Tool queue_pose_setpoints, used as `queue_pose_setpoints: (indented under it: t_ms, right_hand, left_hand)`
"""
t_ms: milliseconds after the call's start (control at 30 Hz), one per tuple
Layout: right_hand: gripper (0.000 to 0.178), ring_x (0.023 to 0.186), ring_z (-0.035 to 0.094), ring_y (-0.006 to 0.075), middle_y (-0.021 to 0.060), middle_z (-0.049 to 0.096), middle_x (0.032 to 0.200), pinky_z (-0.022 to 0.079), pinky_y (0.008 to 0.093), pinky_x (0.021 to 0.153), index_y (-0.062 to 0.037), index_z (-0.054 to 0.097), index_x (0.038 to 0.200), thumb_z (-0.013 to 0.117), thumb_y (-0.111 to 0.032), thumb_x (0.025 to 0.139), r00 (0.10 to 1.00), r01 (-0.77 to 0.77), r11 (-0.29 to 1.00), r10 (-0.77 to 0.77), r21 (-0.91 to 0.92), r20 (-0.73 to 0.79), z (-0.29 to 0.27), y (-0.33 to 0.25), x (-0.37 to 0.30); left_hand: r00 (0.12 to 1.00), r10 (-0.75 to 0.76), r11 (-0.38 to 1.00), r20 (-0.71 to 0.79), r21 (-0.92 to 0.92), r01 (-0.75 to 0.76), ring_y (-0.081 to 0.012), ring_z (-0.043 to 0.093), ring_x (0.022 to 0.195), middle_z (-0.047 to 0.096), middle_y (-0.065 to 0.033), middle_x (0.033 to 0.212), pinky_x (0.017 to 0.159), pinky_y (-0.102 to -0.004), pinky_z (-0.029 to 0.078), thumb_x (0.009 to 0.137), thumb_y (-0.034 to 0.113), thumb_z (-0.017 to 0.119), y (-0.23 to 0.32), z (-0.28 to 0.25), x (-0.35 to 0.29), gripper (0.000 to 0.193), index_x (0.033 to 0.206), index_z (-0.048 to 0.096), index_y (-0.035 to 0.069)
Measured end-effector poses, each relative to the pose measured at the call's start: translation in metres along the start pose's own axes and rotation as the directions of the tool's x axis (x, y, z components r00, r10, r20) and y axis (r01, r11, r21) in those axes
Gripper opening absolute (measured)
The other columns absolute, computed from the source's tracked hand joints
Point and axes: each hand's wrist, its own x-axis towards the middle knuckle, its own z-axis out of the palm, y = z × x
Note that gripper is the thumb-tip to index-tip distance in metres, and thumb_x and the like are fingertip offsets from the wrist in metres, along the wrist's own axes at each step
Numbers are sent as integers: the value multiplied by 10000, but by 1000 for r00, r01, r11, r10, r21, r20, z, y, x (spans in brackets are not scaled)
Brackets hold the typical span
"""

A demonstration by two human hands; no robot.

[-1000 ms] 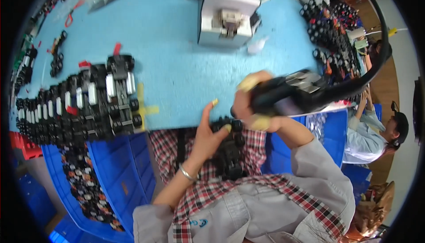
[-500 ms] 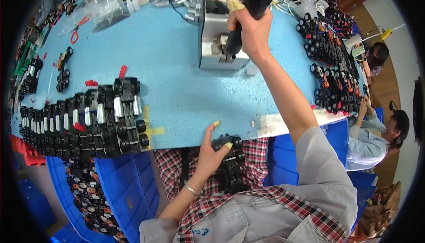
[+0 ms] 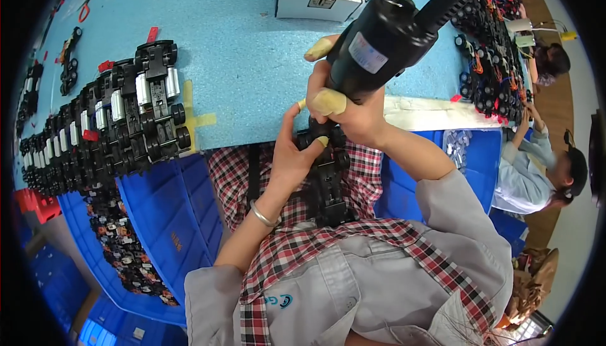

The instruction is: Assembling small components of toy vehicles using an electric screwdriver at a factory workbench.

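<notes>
My right hand [image 3: 353, 109] is wrapped round a black power screwdriver [image 3: 385, 40], with yellow finger covers on its fingertips. The tool stands over the table's front edge, its lower end hidden behind my fingers. Below it, a black toy car chassis [image 3: 329, 179] with wheels lies over my lap, against the edge of the table. My left hand [image 3: 293, 157] grips its far end, thumb on top and forefinger along the side. Both hands are close together, and where the tool's tip meets the chassis cannot be seen.
Rows of toy car chassis [image 3: 136, 103], some with silver cylinders, fill the left of the blue table [image 3: 233, 62]. A metal box fixture [image 3: 322, 5] stands at the far middle. More chassis [image 3: 489, 62] crowd the right. Blue bins [image 3: 170, 213] flank my lap; a co-worker [image 3: 536, 163] sits at right.
My right hand has brought the screwdriver from the metal fixture back toward me, over the chassis. My left hand still holds the chassis. The view has tipped down toward my lap.
</notes>
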Motion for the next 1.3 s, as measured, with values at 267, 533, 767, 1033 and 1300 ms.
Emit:
queue_pose_setpoints:
  t_ms: [267,533,767,1033,1300]
  right_hand:
    - [432,574,490,97,37,491,640,418,225,555,-27,377,979,671,-92,670,990,68,981,-45,-180,130,2,5,-6]
    - [404,659,488,99,45,473,810,422,260,659,-39,359,961,648,-70,680,992,-37,956,71,-291,106,0,6,-10]
    - [481,658,472,98,18,497,776,399,235,574,-28,465,1049,689,-64,625,987,-159,984,155,80,51,-5,9,-8]
    - [408,467,379,51,-34,353,571,339,200,509,12,365,1135,569,-126,810,838,356,348,-529,868,-132,-63,-109,29]
    - [141,424,283,40,-59,297,543,268,187,403,-77,468,904,462,-216,880,908,288,488,134,824,-397,-204,34,-32]
  left_hand:
    - [992,125,969,-10,216,-120,-141,473,1009,480,-90,1121,836,-267,401,681,66,663,-12,-9,4,676,1258,311,50]
    - [979,198,893,46,402,-200,-159,418,1072,457,-100,1150,914,-288,340,684,93,675,-6,-12,9,698,1269,297,41]
    - [996,88,955,7,284,-86,-160,460,1011,511,-99,1079,874,-295,381,739,125,616,0,-9,1,531,1212,386,53]
    - [856,458,479,239,745,-465,-86,548,688,585,-41,767,635,-250,454,720,148,624,225,-47,-26,361,1046,490,72]
    - [641,521,-518,564,806,-288,-347,461,1068,477,-191,1176,872,-393,390,661,34,619,326,-289,82,460,1096,472,-4]
